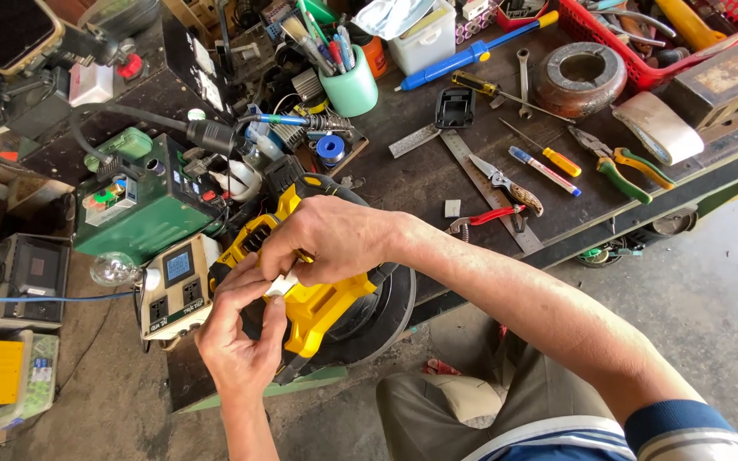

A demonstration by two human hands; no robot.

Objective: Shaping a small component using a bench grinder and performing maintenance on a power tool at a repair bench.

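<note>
A yellow and black power tool (328, 309) lies on the bench in front of me, resting over a round black disc (390, 307). My right hand (330, 239) lies across its top and grips the yellow body. Below it, my left hand (237, 337) pinches a small white piece (280, 285) against the tool's side. Both sets of fingertips meet at that piece. The part of the tool under my right palm is hidden.
A green box with switches (143, 201) and a beige socket meter (177, 286) stand left of the tool. Scattered on the dark bench (420, 183) are pliers (629, 166), screwdrivers (547, 166), a knife (506, 183), a steel ruler, a mint pen cup (350, 85) and a red basket (694, 34).
</note>
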